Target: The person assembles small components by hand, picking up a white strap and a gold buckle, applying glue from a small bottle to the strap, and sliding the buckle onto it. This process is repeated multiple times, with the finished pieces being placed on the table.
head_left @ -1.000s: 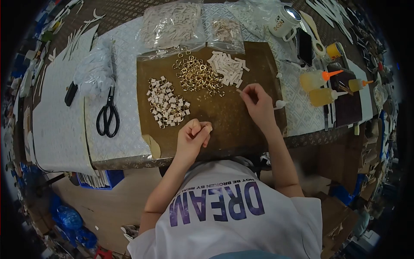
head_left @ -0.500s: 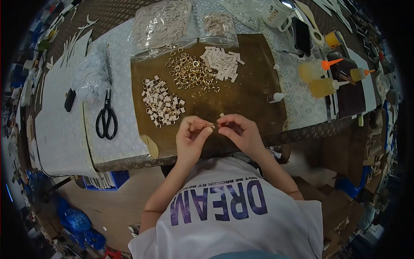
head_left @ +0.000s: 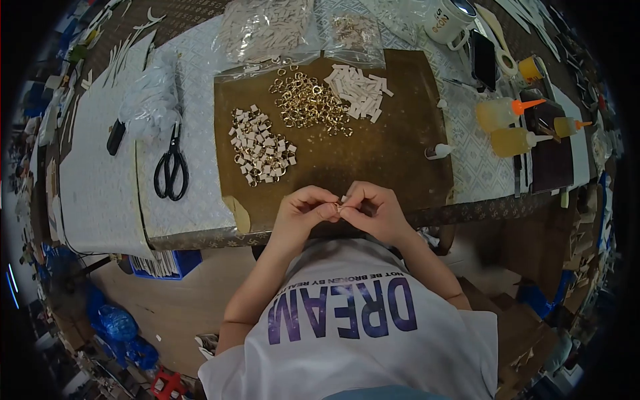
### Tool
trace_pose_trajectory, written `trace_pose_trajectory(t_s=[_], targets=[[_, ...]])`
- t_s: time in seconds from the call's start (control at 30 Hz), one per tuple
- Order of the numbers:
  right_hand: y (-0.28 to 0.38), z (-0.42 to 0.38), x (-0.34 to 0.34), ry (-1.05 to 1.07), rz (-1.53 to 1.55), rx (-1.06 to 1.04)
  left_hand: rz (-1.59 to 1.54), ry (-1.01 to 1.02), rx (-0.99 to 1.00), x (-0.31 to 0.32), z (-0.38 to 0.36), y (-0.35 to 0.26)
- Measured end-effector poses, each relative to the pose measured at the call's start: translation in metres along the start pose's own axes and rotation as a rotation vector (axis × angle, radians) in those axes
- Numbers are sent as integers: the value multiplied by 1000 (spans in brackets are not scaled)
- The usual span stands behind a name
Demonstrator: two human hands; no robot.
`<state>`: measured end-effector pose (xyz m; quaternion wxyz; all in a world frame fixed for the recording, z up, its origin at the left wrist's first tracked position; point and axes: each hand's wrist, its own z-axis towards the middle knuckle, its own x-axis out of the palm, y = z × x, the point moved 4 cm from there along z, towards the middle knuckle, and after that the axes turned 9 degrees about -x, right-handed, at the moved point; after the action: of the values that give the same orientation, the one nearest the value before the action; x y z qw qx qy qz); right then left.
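Note:
My left hand [head_left: 308, 212] and my right hand [head_left: 371, 209] meet fingertip to fingertip over the near edge of the brown mat [head_left: 400, 167]. Between them is a small metal ring [head_left: 339, 207], pinched by my left hand. My right fingers are closed on a small white strip [head_left: 344, 199], mostly hidden. Beyond my hands lies a pile of gold rings [head_left: 310, 103], with loose white strips [head_left: 360, 90] to its right. Rings with white strips around them [head_left: 261, 148] form another pile at the left of the mat.
Black scissors [head_left: 171, 170] and a plastic bag [head_left: 150, 100] lie left. Bags of pieces [head_left: 267, 30] stand behind. At right are a small white bottle [head_left: 439, 152], glue bottles [head_left: 510, 141], a phone [head_left: 482, 60] and a mug [head_left: 448, 23].
My hands have come together, closing the gap between their fingertips. The view has shifted, so the table things appear slightly farther right.

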<state>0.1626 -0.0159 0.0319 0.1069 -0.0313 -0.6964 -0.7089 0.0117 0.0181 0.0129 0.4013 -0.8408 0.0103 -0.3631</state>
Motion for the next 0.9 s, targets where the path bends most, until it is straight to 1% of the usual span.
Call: trace_pose_trajectory(t_s=[0.03, 0.13, 0.23, 0.3, 0.33, 0.4, 0.43, 0.47, 0.53, 0.57, 0.67, 0.73, 0.77, 0.87, 0.9], targets=[[-6, -1, 4, -11, 112, 7, -76, 56, -66, 0, 0, 0], [-13, 3, 5, -71, 110, -60, 121, -77, 31, 5, -4, -8], [-19, 6, 6, -72, -44, 36, 408, -293, 168, 4, -9, -16], [-12, 12, 11, -97, -7, 134, 671, -428, 332, 0, -11, -38], [-10, 14, 12, -110, 12, 182, 595, -530, 406, -11, -7, -44], [-12, 14, 5, -147, -8, 58, 871, -736, 534, -26, -10, -69], [-11, 14, 0, -164, -21, -5, 888, -785, 465, -40, -6, -73], [-9, 13, -5, -198, 16, 22, 1075, -799, 566, -42, -3, -80], [-2, 9, -17, -265, 88, 73, 1447, -810, 773, -26, 2, -93], [-1, 8, -22, -294, 64, 94, 1404, -790, 753, -18, 6, -92], [0, 4, -37, -365, 35, 139, 1427, -576, 776, 14, 32, -84], [-1, 0, -44, -398, 77, 146, 1394, -466, 699, 26, 58, -71], [-1, -2, -47, -412, 73, 133, 1426, -437, 742, 33, 68, -68], [1, -7, -53, -454, 89, 108, 1454, -356, 638, 42, 92, -59], [1, -8, -54, -460, 107, 107, 1458, -368, 666, 44, 94, -59]])
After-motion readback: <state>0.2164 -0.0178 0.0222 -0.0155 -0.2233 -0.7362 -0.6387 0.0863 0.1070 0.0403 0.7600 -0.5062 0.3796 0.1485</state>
